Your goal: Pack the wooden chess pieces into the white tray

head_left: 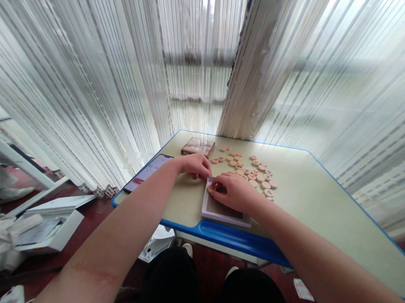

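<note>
A shallow white box (208,211) with a brown inside lies near the front edge of the table. My right hand (234,190) reaches over it with bent fingers, pinching a round wooden xiangqi piece (211,188) at the box's far left corner. My left hand (196,164) is closed, its fingertips on the rim at that same corner; the undersides of its fingers are hidden. Many loose xiangqi pieces (261,178), some with red or black characters showing, are spread on the table beyond and to the right of the box.
A flat brown printed box (198,146) sits at the table's back left. Along the left edge lies a phone (149,171) showing a timer, partly behind my left forearm. The cream table (322,209) has a blue rim. Sheer curtains (200,78) hang behind it. An opened white carton (52,229) is on the floor.
</note>
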### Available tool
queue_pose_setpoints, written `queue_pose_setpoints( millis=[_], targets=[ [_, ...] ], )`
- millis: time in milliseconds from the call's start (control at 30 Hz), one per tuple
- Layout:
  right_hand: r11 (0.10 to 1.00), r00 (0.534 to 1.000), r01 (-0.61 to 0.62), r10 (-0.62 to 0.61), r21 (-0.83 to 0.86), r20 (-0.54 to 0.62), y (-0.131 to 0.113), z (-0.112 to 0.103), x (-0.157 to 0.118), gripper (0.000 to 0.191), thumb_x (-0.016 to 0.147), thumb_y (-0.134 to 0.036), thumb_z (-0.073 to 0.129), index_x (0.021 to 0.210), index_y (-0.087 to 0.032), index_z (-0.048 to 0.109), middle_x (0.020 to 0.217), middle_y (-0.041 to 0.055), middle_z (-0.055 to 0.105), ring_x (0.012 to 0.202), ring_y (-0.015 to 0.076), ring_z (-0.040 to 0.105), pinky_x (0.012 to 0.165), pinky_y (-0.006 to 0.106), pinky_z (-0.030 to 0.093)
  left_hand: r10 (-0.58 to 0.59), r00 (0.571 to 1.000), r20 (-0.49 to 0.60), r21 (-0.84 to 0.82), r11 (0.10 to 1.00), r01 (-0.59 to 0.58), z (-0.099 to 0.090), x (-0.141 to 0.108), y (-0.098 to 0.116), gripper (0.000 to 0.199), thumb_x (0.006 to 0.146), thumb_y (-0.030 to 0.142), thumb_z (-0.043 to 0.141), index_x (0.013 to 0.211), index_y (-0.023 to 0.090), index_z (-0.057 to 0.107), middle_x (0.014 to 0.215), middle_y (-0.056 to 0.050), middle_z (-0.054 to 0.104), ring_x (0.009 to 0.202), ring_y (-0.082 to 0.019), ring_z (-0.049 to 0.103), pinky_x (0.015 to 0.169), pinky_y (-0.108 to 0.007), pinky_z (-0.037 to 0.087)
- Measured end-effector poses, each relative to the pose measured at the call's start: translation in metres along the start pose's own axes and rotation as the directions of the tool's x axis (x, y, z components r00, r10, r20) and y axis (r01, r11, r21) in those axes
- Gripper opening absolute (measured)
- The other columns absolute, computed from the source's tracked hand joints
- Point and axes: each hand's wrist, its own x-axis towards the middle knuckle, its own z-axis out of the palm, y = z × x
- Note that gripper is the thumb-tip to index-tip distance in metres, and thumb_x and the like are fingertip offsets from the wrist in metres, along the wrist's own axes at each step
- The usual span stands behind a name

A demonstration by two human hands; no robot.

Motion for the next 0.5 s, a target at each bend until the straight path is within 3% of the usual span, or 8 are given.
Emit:
queue_pose_setpoints(
  millis=[233,500],
  targets=[
    [0.991,0.992,-0.120,0.118,-0.062,-0.038,-0.0019,0.0069,0.0058,0.030,0.084,-0.043,0.049,0.099,-0.021,0.063,0.090,0.0073,0.066,0.077,0.0192,0.059,0.061,0.027,0.038,-0.007,1.000,-0.006,-0.027,1.000,0.007,-0.0003,0.0010,-0.0013,0.011,0.060,0.021,0.064,0.065,0.012,0.067,0.055,-0.001,0.061,0.047,-0.008,0.052,0.044,-0.018,0.041],
    [0.992,0.996,-0.093,0.093,-0.090,-0.002,-0.0020,0.0052,0.0066,0.032,0.089,-0.043,0.041,0.101,-0.026,0.066,0.094,0.0057,0.068,0.077,0.0183,0.061,0.060,0.026,0.036,-0.003,1.000,0.008,-0.052,0.999,0.004,-0.0021,0.0001,-0.0008,0.013,0.061,0.023,0.066,0.065,0.011,0.069,0.054,-0.002,0.060,0.048,-0.008,0.052,0.046,-0.019,0.041]
  ],
)
